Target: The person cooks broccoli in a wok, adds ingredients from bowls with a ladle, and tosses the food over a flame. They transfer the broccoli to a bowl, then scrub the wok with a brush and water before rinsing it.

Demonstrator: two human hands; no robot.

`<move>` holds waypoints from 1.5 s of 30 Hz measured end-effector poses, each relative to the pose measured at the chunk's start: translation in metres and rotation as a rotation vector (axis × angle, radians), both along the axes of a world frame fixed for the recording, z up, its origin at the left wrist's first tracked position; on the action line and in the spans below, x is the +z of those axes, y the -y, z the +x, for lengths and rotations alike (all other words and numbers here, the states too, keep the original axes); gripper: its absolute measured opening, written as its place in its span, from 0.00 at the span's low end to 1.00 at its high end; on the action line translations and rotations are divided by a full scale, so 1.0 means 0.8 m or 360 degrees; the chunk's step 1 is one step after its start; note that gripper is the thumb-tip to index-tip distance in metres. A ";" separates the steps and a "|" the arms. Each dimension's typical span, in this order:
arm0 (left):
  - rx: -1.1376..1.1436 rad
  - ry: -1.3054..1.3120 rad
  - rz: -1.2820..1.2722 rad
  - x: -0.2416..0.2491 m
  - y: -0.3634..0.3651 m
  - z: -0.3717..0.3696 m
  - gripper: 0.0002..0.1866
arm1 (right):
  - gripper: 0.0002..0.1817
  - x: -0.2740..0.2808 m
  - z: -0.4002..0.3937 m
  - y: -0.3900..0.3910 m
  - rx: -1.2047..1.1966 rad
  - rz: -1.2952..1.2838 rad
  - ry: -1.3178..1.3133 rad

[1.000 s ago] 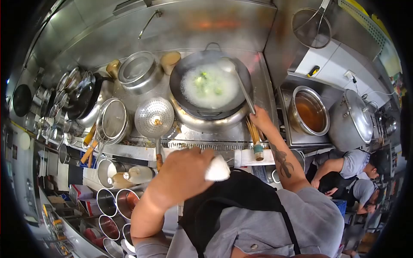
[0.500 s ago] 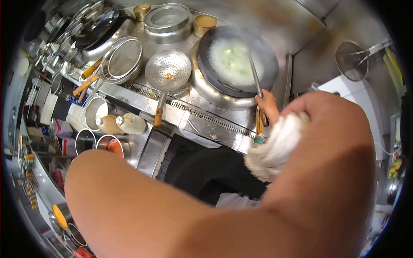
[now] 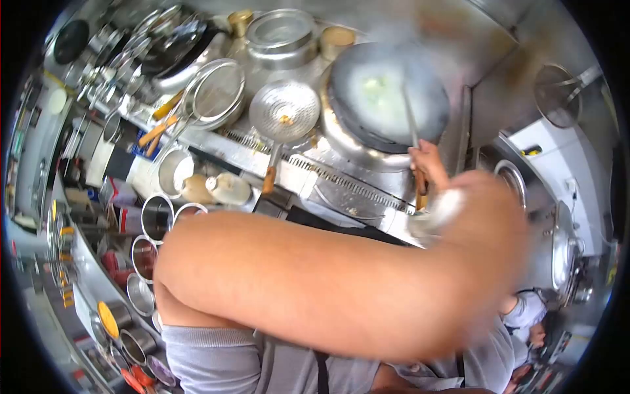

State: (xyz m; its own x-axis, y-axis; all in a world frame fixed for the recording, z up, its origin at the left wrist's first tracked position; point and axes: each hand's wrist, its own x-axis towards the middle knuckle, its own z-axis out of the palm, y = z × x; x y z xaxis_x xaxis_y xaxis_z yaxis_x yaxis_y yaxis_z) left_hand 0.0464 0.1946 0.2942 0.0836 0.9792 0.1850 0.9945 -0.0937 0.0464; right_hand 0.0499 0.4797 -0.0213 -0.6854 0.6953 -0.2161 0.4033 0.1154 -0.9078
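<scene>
My right hand [image 3: 428, 161] is closed around the long handle of a ladle [image 3: 410, 118], whose far end is in a steaming wok [image 3: 430, 115]. Pale, cloudy liquid [image 3: 374, 98] with green pieces fills the wok. Beside it, nearer to me, my left hand [image 3: 482, 197] is blurred and closed on a white cloth [image 3: 449, 205]; its fingers are hard to make out. A bare forearm [image 3: 295, 282] crosses low in front of me. Left of the wok lies a perforated skimmer [image 3: 285, 109] with small brown bits in it.
Wire strainers [image 3: 216, 95], stacked metal pans [image 3: 281, 36] and a tin [image 3: 337, 41] stand at the back left. Two bottles [image 3: 230, 188] and metal pots [image 3: 157, 217] are at the left. A lidded pot [image 3: 562, 246] is at the right; another person [image 3: 526, 312] is at the lower right.
The view has shifted, so the stove sits further right. The bare arm across the bottom has risen and blurred. Less of the cloth shows, and a grey shirt and another person have come into view.
</scene>
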 end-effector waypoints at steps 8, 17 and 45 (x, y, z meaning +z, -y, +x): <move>0.0097 0.1377 -0.0194 -0.127 0.029 -0.079 0.20 | 0.05 0.050 0.082 0.020 0.0274 -0.0605 0.0122; 0.1137 0.2759 0.0494 -0.320 0.131 -0.076 0.23 | 0.16 0.064 0.114 0.026 0.0271 0.1218 0.0846; 0.1516 0.2541 0.0582 -0.322 0.106 -0.072 0.26 | 0.24 0.084 0.143 0.014 0.0364 0.1138 0.0103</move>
